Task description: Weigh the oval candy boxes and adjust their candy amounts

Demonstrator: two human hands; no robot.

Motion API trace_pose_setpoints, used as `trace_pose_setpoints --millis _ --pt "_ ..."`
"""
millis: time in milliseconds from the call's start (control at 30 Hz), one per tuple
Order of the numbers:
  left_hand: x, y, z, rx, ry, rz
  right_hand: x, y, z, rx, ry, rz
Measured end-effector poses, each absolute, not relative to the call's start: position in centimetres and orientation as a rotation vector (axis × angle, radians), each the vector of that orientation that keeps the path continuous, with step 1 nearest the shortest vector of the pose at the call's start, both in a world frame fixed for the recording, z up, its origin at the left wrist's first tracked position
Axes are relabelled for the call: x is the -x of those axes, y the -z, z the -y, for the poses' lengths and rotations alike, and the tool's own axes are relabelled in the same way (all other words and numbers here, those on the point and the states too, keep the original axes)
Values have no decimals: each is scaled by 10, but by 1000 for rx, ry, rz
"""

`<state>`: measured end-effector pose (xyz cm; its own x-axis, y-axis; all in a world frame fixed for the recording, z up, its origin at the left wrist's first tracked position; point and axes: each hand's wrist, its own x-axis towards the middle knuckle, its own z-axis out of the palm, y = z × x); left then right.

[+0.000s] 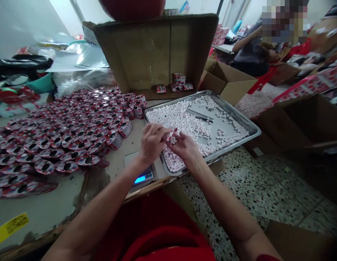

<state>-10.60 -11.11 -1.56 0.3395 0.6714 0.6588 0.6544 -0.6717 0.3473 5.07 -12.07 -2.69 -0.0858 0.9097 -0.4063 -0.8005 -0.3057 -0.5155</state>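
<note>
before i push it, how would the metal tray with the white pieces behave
The metal tray is probably stiff, given its straight raised sides. The white pieces, small, rounded and loose, would likely roll or shift with a jolt. The long metal piece lying inside may slide too.

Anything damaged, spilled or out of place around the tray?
Yes: the table looks worn at its near edge, left of the scale; the pale top is broken, showing brown. No spill stands out by the tray, though the speckled floor could hide stray pieces.
</note>
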Motion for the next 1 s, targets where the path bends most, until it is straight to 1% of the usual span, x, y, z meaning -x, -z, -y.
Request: trace_pose_setpoints --millis 133,233,300,433,533,633,767,1000 --pt "119 20 122 -1887 -1462 -1352 -53 6 132 830 -1744 -115" --pt "153 22 145 -1497 -1399 -1302 -63 -4 141 894 -1775 -118" --pt "180 25 165 -1384 -1330 -1327 -73 -7 144 918 -1817 -31" --pt "219 36 198 -1410 -1256 -1473 -90 -8 140 981 -1843 257" --pt "230 49 205 -1410 -1226 -1468 -98 -12 134 1047 -1858 385" --pt "234 55 206 -1460 -1246 -1464 -112 -17 127 1165 -1726 491" --pt "249 40 217 -1699 -1344 -1559 -132 -22 115 1274 -1568 606" --pt "283 1 256 -1695 -1485 -1754 -128 -31 105 1407 -1644 638"
